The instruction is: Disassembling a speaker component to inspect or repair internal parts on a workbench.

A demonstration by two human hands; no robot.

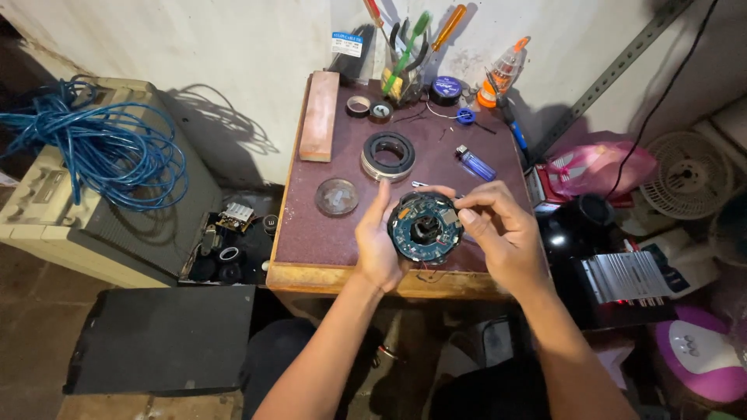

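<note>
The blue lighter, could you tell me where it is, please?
In the head view, the blue lighter lies on the table, right of the black ring.

Both hands hold 1 round circuit board (424, 228) above the near edge of the small work table (311, 233). The left hand (379, 247) grips its rim at 9 o'clock; the right hand (499, 233) pinches its rim at 3 o'clock. On the table, a black ring (387, 155) lies at 12 o'clock from the board, a clear round lens (337, 197) at 10 o'clock, and a blue lighter (474, 163) at 1 o'clock.
</note>
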